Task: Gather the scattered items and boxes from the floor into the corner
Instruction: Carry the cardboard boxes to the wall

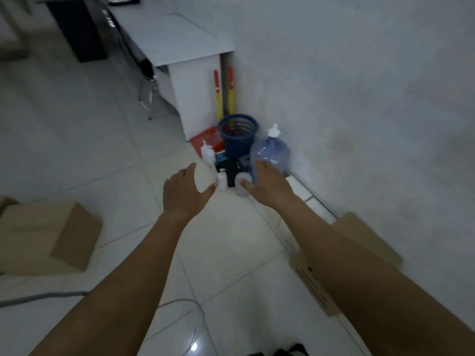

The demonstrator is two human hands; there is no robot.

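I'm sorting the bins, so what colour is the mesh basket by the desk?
Dark blue. The mesh basket shows best in the head view, standing beside the desk.

A white desk (180,44) stands well beyond the left hand (183,194), its end panel turned this way. Further left of that hand, at the far edge, sits a dark cabinet (77,29) (too blurred to tell more). Metal chair legs (149,98) show under the desk. Two red-and-yellow handles (230,86) stand upright beyond the right hand (267,181), between the desk's end and the wall (359,86). A grey cable (38,297) lies on the pale floor tiles (77,150), nearer than the left hand and off to its left. A thin white cord (180,300) curves nearer than both hands, between them.
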